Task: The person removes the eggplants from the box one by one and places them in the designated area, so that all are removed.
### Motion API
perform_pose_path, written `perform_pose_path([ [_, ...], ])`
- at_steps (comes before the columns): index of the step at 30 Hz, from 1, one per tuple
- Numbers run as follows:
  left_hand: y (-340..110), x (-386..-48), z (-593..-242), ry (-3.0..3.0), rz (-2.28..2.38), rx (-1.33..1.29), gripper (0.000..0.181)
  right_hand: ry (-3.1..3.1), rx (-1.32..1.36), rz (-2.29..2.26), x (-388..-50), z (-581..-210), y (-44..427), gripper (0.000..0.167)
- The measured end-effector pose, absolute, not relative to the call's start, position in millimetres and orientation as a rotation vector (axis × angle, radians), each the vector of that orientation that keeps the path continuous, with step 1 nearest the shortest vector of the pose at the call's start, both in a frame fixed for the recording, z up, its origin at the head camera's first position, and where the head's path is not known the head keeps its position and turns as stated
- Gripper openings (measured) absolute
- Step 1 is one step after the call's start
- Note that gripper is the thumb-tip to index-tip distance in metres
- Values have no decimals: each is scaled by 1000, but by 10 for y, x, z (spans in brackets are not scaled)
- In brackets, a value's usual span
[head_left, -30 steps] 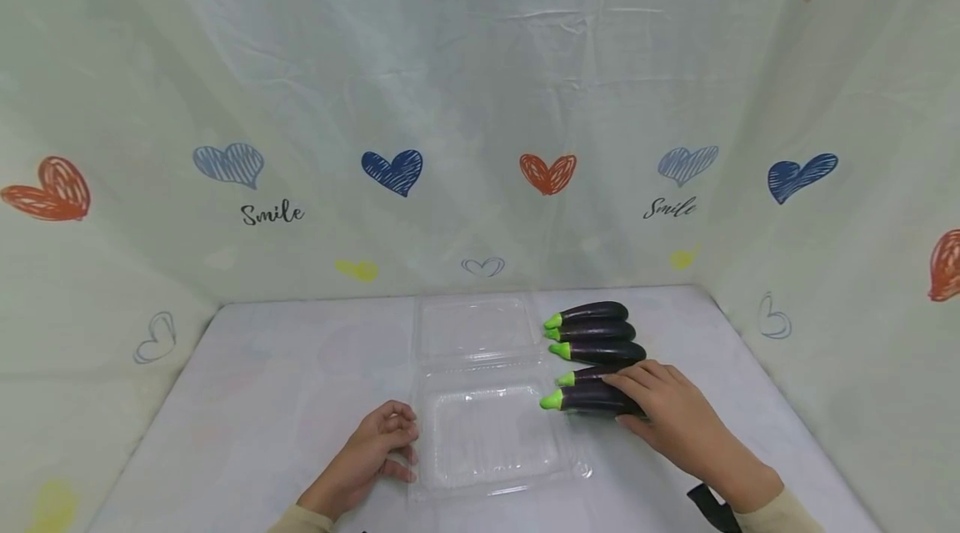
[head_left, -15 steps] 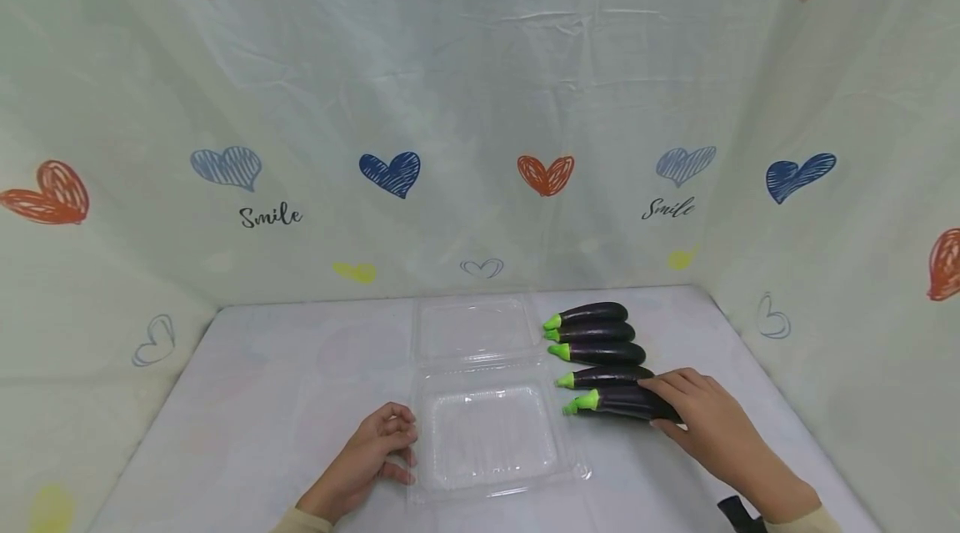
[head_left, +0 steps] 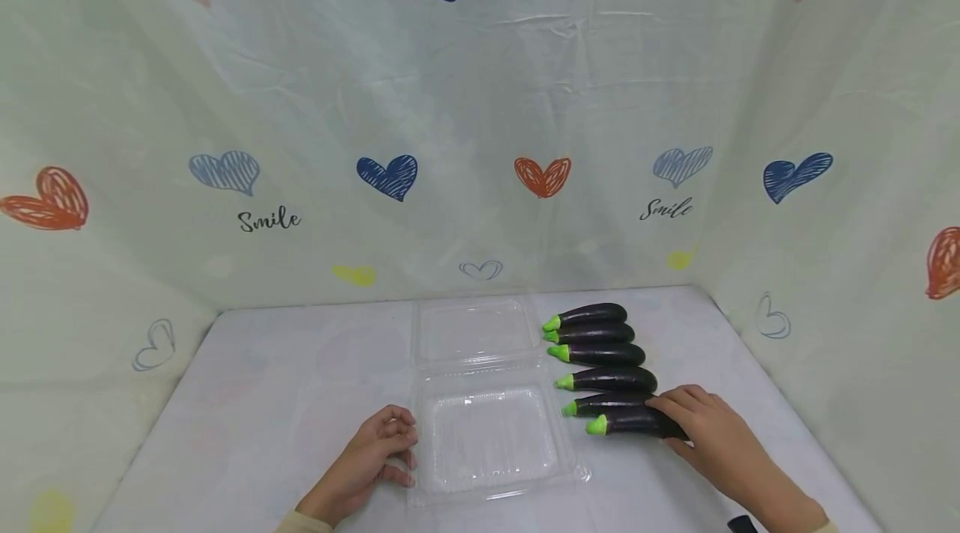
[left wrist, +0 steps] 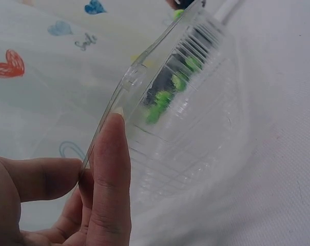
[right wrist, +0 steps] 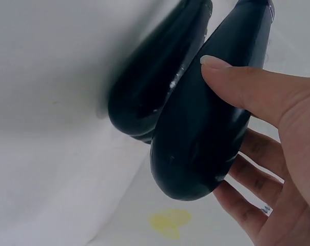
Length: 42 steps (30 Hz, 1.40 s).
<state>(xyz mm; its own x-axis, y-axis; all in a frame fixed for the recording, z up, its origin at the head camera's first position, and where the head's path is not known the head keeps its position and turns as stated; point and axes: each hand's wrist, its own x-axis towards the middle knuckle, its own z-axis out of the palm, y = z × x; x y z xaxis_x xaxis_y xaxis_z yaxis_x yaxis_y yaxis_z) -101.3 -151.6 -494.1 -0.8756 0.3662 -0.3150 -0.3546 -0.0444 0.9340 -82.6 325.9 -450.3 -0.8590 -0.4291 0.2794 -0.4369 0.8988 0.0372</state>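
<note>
Along its left edge, a clear plastic clamshell container [head_left: 491, 441] is pinched between the thumb and fingers of my left hand [head_left: 367, 450]. It lies unfolded, its lid [head_left: 476, 330] flat behind the base; the left wrist view shows the pinched rim [left wrist: 104, 118] close up. My right hand [head_left: 716, 441] grips the blunt end of the nearest dark purple eggplant [head_left: 637, 422], thumb on one side and fingers on the other in the right wrist view. Just behind it lies another eggplant [head_left: 607, 404], partly covered by that hand.
Several more eggplants [head_left: 606, 379] lie in a column right of the container, green stems facing left. The white tabletop [head_left: 300, 383] ends at a pale cloth backdrop [head_left: 465, 82] printed with hearts and "Smile".
My right hand has moved right and nearer the front with the eggplant in it, uncovering the eggplants behind. The left hand and container have stayed in place.
</note>
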Motion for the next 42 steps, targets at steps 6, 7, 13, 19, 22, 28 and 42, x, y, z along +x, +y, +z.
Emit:
perform_pose_path([
  [6, -1515, -1009, -4935, 1760, 1968, 14, 22, -2842, 645, 36, -797, -4592, 3197, 55],
  [7, -1514, -1008, -4935, 1761, 1967, 14, 22, -2850, 643, 30, -795, -4607, 3183, 55],
  [13, -1507, -1008, -4937, 1772, 1964, 10, 23, -2898, 619, -19, -806, -4682, 3113, 54],
  [19, -1505, -1011, -4932, 1773, 1965, 13, 23, -2926, 628, -48, -838, -4728, 3087, 51],
  [22, -1506, -1009, -4931, 1772, 1963, 8, 22, -2934, 628, -49, -846, -4739, 3072, 51],
  [28, -1507, -1004, -4931, 1771, 1960, 3, 23, -2946, 605, -78, -856, -4767, 3034, 52],
  [42, -1502, -1010, -4945, 1776, 1952, -4, 24, -2844, 672, -96, -848, -4839, 3055, 53],
])
